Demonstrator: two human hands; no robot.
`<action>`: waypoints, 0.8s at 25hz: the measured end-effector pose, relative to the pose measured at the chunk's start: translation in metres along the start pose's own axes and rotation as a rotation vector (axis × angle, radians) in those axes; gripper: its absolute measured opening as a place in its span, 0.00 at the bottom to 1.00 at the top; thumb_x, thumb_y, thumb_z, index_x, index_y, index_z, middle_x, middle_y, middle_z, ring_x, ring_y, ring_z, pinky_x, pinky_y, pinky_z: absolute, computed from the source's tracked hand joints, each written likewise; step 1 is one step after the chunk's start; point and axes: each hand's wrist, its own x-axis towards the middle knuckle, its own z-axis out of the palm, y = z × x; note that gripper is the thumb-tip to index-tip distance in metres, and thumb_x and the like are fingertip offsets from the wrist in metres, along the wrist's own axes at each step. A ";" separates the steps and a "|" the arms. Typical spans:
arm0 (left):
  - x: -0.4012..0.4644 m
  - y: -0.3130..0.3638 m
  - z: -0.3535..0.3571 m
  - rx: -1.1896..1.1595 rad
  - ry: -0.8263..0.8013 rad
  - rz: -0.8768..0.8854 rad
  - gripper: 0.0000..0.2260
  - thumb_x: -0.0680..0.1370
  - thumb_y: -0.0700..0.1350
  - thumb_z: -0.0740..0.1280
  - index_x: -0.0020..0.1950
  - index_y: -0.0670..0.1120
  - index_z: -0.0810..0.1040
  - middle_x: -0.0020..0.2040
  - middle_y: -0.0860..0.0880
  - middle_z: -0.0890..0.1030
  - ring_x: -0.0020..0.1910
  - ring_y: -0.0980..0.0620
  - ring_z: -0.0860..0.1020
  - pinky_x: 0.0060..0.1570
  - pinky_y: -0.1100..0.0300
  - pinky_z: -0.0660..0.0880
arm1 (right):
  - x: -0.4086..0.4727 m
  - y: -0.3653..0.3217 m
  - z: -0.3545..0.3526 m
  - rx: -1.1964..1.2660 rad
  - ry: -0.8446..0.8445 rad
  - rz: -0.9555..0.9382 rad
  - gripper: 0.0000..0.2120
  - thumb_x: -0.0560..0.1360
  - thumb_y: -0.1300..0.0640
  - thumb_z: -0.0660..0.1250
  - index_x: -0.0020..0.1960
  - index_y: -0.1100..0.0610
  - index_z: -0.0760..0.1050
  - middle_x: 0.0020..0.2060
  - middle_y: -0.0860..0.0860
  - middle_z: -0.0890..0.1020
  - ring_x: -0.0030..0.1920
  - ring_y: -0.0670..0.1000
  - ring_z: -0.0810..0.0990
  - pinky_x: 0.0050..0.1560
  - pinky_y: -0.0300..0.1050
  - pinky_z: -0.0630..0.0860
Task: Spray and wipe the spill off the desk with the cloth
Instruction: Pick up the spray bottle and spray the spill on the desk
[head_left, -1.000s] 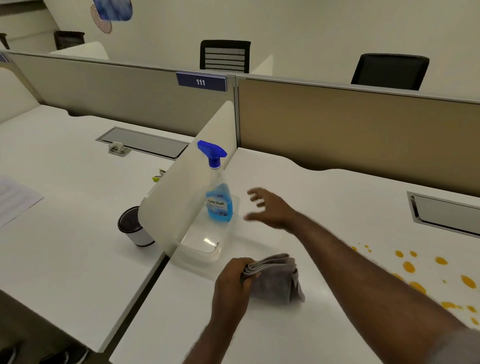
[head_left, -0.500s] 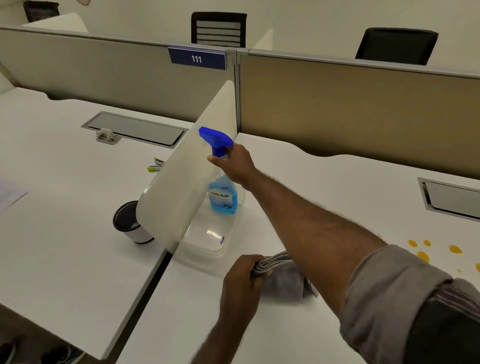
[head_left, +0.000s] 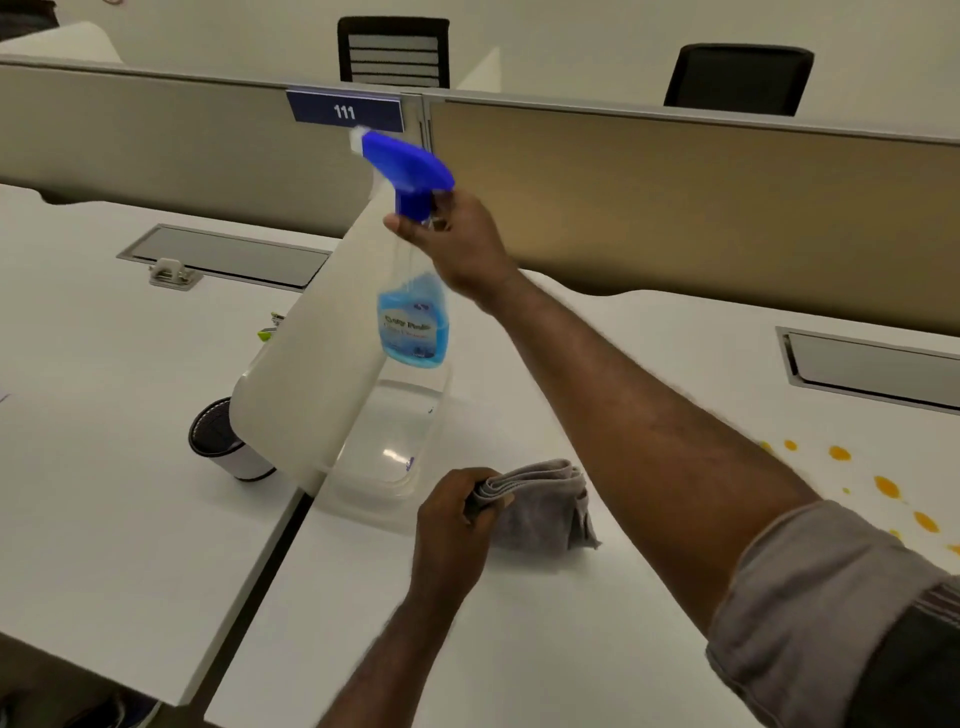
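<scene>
An open-plan office is shown: white desks are ranged against a fabric partition (labelled by a "111" plate), with office chairs seen behind it.

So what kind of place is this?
Most likely an open-plan office: white desks split by partition panels, a numbered plate reading 111, and black office chairs behind the partitions.
</scene>
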 end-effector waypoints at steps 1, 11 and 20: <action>0.003 0.008 0.000 -0.019 0.013 0.007 0.08 0.72 0.42 0.75 0.47 0.51 0.81 0.42 0.58 0.81 0.44 0.60 0.79 0.42 0.72 0.72 | -0.002 -0.015 -0.017 0.010 0.042 -0.039 0.13 0.73 0.54 0.71 0.53 0.61 0.77 0.43 0.52 0.80 0.44 0.49 0.77 0.48 0.44 0.75; 0.041 0.122 0.012 -0.274 -0.035 0.035 0.15 0.73 0.40 0.63 0.55 0.53 0.82 0.51 0.52 0.83 0.53 0.55 0.80 0.55 0.60 0.77 | -0.117 -0.064 -0.206 -0.150 0.329 -0.126 0.13 0.76 0.52 0.67 0.54 0.60 0.76 0.43 0.53 0.80 0.46 0.52 0.79 0.49 0.45 0.77; 0.060 0.187 0.037 -0.792 0.015 0.190 0.11 0.70 0.34 0.52 0.37 0.41 0.73 0.54 0.49 0.81 0.66 0.51 0.74 0.63 0.59 0.71 | -0.259 -0.012 -0.298 -0.193 0.476 0.014 0.09 0.76 0.50 0.67 0.49 0.55 0.74 0.38 0.49 0.80 0.41 0.47 0.79 0.45 0.43 0.77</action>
